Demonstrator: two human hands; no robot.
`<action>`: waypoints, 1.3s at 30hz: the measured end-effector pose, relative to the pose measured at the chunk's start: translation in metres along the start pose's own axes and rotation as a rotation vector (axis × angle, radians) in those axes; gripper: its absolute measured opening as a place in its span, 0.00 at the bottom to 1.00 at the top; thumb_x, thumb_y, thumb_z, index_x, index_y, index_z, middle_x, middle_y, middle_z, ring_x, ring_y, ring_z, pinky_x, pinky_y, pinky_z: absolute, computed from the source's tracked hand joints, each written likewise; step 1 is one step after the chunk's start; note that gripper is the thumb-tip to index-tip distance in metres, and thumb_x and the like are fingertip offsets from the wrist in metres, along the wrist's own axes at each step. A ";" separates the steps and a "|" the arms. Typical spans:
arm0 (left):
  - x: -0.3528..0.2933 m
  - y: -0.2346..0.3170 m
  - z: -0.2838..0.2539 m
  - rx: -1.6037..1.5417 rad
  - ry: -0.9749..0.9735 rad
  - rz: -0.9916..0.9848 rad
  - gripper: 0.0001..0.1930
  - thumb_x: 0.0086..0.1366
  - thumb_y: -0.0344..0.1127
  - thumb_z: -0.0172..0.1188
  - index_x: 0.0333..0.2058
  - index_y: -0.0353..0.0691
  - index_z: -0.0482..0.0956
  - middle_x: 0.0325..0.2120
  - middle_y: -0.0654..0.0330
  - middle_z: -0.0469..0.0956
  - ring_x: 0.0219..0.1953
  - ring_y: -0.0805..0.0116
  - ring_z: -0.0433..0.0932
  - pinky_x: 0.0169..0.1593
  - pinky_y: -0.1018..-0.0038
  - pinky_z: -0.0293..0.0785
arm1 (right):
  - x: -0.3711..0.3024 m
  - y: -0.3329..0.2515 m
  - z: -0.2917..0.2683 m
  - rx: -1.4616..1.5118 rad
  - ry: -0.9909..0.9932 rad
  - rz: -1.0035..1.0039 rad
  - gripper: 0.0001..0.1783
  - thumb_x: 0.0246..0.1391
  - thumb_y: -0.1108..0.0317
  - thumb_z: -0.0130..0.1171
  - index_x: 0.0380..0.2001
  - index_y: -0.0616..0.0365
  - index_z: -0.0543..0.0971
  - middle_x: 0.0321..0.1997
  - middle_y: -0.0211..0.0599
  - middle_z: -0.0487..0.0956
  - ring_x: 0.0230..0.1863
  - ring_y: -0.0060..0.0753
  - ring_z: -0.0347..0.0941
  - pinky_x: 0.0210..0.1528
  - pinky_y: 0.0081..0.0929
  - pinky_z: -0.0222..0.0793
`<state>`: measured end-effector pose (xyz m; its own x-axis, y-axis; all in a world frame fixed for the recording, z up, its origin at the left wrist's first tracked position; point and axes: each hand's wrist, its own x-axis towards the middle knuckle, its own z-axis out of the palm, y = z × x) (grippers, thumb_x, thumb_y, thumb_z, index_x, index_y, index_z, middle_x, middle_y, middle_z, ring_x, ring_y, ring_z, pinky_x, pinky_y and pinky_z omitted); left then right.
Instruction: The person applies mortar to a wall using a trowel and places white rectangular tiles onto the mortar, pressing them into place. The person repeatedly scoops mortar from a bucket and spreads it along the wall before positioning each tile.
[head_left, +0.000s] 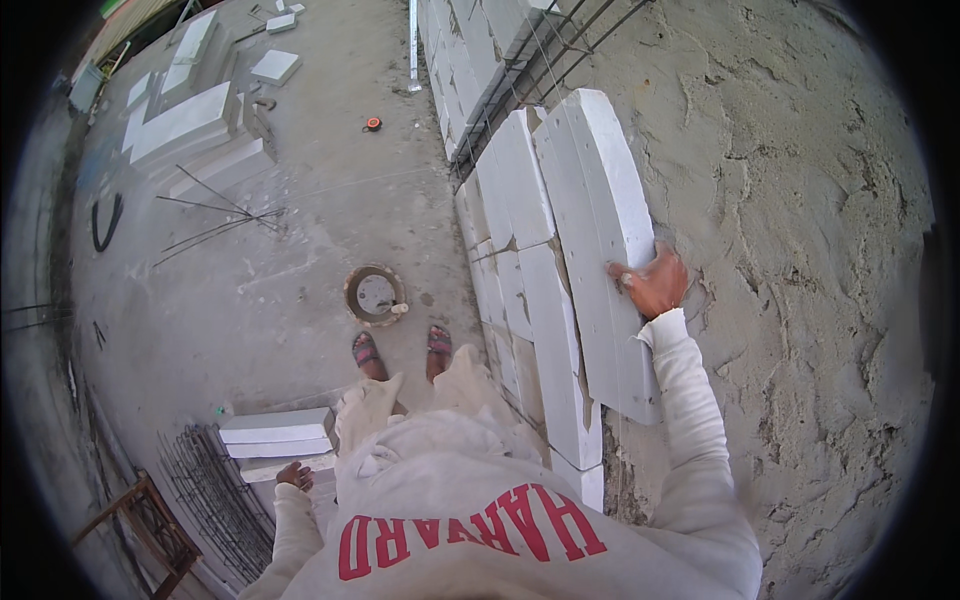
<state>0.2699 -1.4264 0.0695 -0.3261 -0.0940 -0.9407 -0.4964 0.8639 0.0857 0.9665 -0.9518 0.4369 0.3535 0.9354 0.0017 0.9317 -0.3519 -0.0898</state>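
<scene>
My right hand point(657, 281) is on a long white lightweight block point(597, 250) in the top course of a block wall on my right. Its thumb lies on the block's near face, and the other fingers bend over the upper edge. Below that block are several more white blocks point(550, 335), with grey mortar in the joints. My left hand point(295, 476) hangs low at my left side, fingers loosely apart with nothing in them. Closest to it is a small stack of white blocks point(278, 428); I cannot tell whether it touches them.
A round mortar bucket point(374, 296) stands before my feet. An orange-and-black tape measure point(373, 124) lies farther off. Thin steel rods point(240, 212) and more white blocks point(185, 125) are at left. Rebar point(520, 85) juts from the wall; rough grey ground point(800, 250) lies beyond.
</scene>
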 end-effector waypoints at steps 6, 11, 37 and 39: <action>-0.025 -0.007 -0.001 0.106 0.025 -0.026 0.22 0.76 0.46 0.54 0.62 0.42 0.73 0.45 0.54 0.85 0.36 0.57 0.85 0.35 0.58 0.79 | 0.024 -0.006 0.025 0.037 -0.004 0.008 0.50 0.34 0.47 0.79 0.55 0.76 0.79 0.46 0.65 0.85 0.48 0.63 0.83 0.57 0.49 0.77; -0.021 0.005 0.010 0.102 0.028 -0.050 0.22 0.76 0.46 0.55 0.60 0.39 0.73 0.46 0.51 0.85 0.35 0.55 0.86 0.31 0.58 0.78 | 0.043 -0.017 0.027 0.023 -0.032 0.032 0.51 0.34 0.47 0.78 0.56 0.77 0.78 0.47 0.65 0.85 0.50 0.61 0.83 0.58 0.48 0.77; -0.034 0.047 0.058 0.180 -0.036 0.042 0.21 0.77 0.48 0.53 0.62 0.46 0.73 0.47 0.59 0.84 0.42 0.63 0.85 0.38 0.64 0.79 | 0.075 -0.028 0.044 0.002 -0.001 -0.035 0.48 0.33 0.43 0.78 0.54 0.68 0.83 0.41 0.55 0.87 0.39 0.51 0.86 0.51 0.42 0.81; -0.037 0.046 0.064 0.184 -0.032 0.043 0.21 0.77 0.48 0.53 0.62 0.46 0.72 0.48 0.58 0.84 0.42 0.63 0.85 0.39 0.64 0.79 | 0.078 -0.030 0.041 0.006 -0.007 -0.036 0.44 0.35 0.43 0.77 0.51 0.67 0.84 0.41 0.55 0.87 0.40 0.52 0.86 0.51 0.42 0.81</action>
<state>0.3107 -1.3516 0.0875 -0.3168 -0.0421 -0.9476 -0.3265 0.9428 0.0672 0.9624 -0.8669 0.3989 0.3195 0.9476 -0.0017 0.9432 -0.3182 -0.0956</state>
